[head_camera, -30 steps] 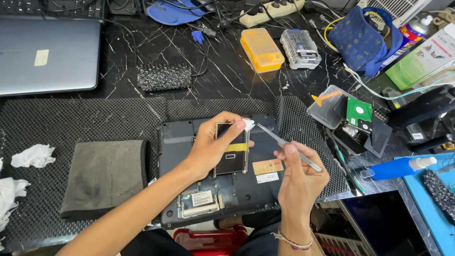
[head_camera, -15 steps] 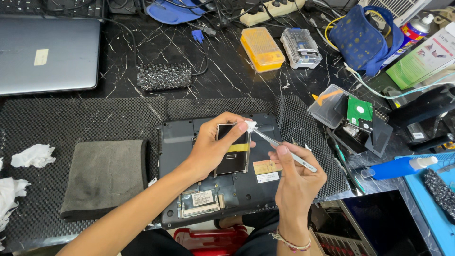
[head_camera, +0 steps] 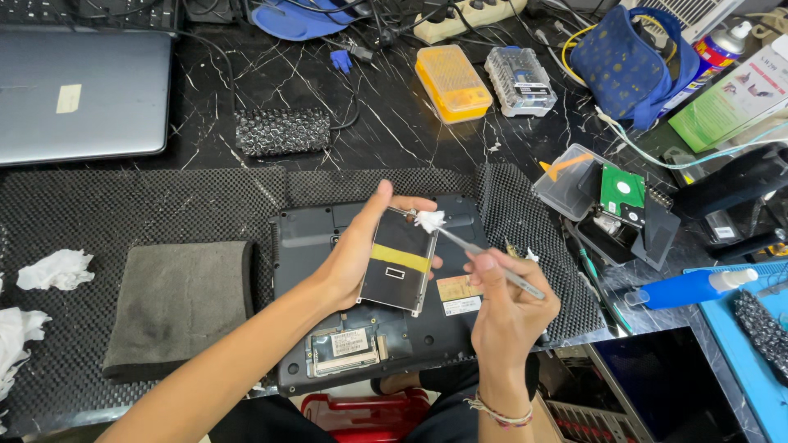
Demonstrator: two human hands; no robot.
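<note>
Above an upturned laptop point(head_camera: 328, 238) on a black mesh mat point(head_camera: 123, 209), a person's left hand point(head_camera: 357, 250) holds a flat black drive point(head_camera: 400, 262) with a yellow band, tilted up off the laptop. The thumb lies along the drive's left edge and the other fingers point(head_camera: 419, 203) curl around its top and far side, clamped on it. The right hand point(head_camera: 505, 308), at 4 o'clock from the drive, has its fingers pinched together on a slim metal tool point(head_camera: 492, 258) whose tip carries a white wad point(head_camera: 428, 220); the wad touches the drive's top right corner.

The laptop's open bay shows a small board point(head_camera: 345, 346) at 7 o'clock from the drive. A grey folded cloth point(head_camera: 180, 303) lies on the mat at 9 o'clock, well apart, with bare mat between. Crumpled white tissues point(head_camera: 53, 269) sit at the mat's left edge.

To the right the bench point(head_camera: 205, 82) is crowded: a clear tray point(head_camera: 566, 184) and a green circuit board point(head_camera: 621, 190) lie near at 2 o'clock, a blue bottle point(head_camera: 685, 287) at 3 o'clock. At 12 o'clock, farther back, stand a yellow case point(head_camera: 453, 82) and a clear case point(head_camera: 521, 79); a roll of bubble wrap point(head_camera: 283, 131) lies at 11 o'clock and a closed grey laptop point(head_camera: 82, 94) at 10 o'clock.
</note>
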